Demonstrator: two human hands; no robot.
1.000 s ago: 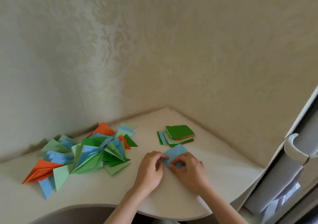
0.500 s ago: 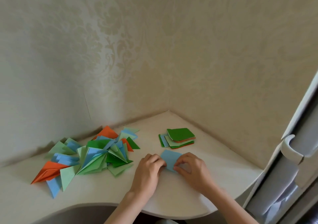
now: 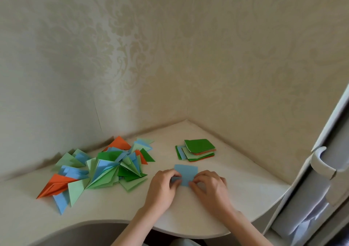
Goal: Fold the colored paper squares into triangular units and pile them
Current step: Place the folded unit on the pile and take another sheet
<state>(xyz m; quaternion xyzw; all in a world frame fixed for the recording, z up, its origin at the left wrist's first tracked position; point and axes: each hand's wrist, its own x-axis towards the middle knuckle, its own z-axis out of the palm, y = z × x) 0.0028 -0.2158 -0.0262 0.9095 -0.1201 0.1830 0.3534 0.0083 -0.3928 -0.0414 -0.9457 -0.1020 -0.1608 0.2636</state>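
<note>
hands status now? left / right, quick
Left hand: fingers curled, pinching the left edge of the blue paper on the table.
Right hand: fingers curled, pinching the same paper's right edge.

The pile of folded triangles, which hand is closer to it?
Left. The left hand sits just right of the pile of folded triangles, pinching the blue paper. The right hand holds the paper's far side, farther away.

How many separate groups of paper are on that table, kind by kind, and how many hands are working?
Heap of folded triangles: 1
Stack of unfolded squares: 1
Blue sheet being folded: 1
Hands: 2, the left hand and the right hand
Total: 5
</note>
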